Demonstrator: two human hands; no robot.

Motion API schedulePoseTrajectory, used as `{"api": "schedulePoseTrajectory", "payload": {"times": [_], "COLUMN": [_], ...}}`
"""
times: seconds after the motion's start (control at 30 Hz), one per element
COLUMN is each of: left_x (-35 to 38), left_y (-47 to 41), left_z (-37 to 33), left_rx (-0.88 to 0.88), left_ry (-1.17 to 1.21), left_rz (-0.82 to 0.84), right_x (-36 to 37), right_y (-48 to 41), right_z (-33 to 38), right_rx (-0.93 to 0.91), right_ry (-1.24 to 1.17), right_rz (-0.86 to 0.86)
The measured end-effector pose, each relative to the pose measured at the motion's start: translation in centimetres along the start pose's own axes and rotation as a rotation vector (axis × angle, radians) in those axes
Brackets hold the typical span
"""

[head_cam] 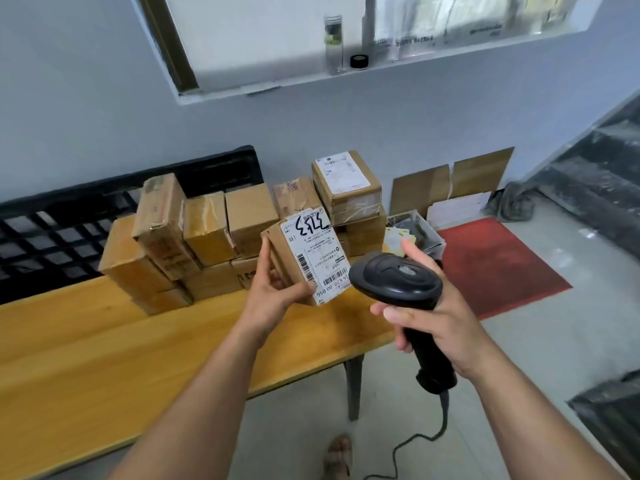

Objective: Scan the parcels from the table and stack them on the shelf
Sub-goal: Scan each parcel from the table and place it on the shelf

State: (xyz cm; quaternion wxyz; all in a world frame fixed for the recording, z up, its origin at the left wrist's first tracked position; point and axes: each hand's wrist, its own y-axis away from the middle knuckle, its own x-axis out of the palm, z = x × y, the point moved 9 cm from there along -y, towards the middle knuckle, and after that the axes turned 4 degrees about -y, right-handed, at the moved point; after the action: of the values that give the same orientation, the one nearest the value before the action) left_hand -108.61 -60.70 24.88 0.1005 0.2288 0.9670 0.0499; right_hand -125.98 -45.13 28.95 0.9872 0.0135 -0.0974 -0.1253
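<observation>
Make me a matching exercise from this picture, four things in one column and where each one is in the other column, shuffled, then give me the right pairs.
Things:
1. labelled parcel
2. scanner
3. red mat
4. glass jar

Places:
A. on the window ledge
B. on the floor
C. gripped in the right hand
D. held in the left hand

Pairs: 1-D, 2-C, 3-B, 4-A

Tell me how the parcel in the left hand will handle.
Probably light: the left hand holds the parcel aloft alone, gripping its lower end. Likely stiff: its cardboard edges look straight and uncrushed. Boxy, so unlikely to roll.
</observation>
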Motion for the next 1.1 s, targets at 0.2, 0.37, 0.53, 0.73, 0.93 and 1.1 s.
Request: {"api": "schedulePoseTrajectory", "payload": {"times": [0.2,0.37,0.53,0.73,0.93,1.1], "left_x": [-7.1,-12.2,-16.3,-19.8,-24.0,-28.9], "left_y": [5.0,9.2,13.0,16.4,19.7,23.4], "left_z": [-3.6,-4.7,-5.3,-5.6,-5.0,-4.1], "left_rx": [0.119,0.149,0.148,0.171,0.161,0.176], "left_ry": [-0.082,-0.109,-0.158,-0.189,-0.201,-0.196], "left_rz": [-0.196,-0.302,-0.407,-0.492,-0.553,-0.595], "right_x": [5.6,9.0,11.9,14.9,18.8,24.2], "right_y": [3.5,5.7,6.8,7.6,8.4,8.9], "right_z": [3.6,4.8,4.8,4.1,3.8,3.6], "right_rx": [-0.095,-0.13,-0.125,-0.11,-0.125,-0.14], "right_ry": [-0.079,-0.088,-0.057,0.008,0.103,0.138], "right_rz": [0.184,0.294,0.367,0.438,0.487,0.552]}}
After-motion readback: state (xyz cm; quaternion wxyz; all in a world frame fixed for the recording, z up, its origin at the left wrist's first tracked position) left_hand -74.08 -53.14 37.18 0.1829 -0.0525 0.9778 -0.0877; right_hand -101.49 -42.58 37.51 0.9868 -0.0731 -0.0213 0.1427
